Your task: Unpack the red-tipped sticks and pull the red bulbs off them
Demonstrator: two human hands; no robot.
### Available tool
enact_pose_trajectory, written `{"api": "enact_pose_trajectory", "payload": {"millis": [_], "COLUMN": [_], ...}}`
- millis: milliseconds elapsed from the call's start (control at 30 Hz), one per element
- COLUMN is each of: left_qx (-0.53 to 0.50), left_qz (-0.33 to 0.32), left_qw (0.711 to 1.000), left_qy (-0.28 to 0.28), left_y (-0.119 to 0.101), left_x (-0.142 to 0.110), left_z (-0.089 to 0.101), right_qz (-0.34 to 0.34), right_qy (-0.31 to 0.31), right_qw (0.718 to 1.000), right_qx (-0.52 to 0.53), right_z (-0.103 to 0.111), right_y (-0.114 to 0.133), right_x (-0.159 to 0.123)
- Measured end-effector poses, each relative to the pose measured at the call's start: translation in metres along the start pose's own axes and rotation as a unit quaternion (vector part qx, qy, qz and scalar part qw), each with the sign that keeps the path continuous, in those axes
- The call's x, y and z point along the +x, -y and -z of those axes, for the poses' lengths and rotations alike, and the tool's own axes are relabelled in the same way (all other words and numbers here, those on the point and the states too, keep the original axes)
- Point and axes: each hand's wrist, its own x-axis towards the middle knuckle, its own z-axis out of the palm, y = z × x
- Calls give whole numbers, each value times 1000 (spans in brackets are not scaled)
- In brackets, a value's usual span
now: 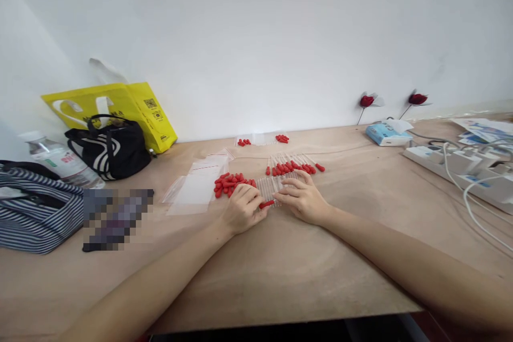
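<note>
My left hand [244, 211] is closed, its fingertips pinching a red rubber dropper bulb [266, 204]. Just right of that bulb, my right hand [305, 200] curls its fingers around a glass dropper tube, mostly hidden under them. Between my hands and beyond them lies a row of clear glass tubes [267, 186] side by side. Loose red bulbs [232, 180] are heaped behind my left hand. Farther back, several droppers with red bulbs fitted [294, 165] lie fanned out, bulbs toward me.
Clear plastic bags [194, 187] lie left of the bulbs; bagged droppers [264, 139] rest by the wall. At left stand a yellow bag [156, 123], a black pouch [120, 147], a bottle [64, 160] and a striped bag [40, 214]. A tissue pack [388, 133] and power strip [460, 176] are right.
</note>
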Motion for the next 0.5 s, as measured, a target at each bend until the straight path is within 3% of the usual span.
{"api": "enact_pose_trajectory", "payload": {"millis": [300,500], "left_qx": [-75,-82], "left_qz": [47,17], "left_qw": [995,996], "left_qy": [55,24], "left_y": [-4,-5], "left_x": [3,1], "left_z": [-7,-7], "right_qz": [17,17], "right_qy": [-14,-26], "right_qw": [1000,999], "right_qx": [-11,-9], "right_z": [2,1], "right_y": [3,5], "right_x": [-2,-2]}}
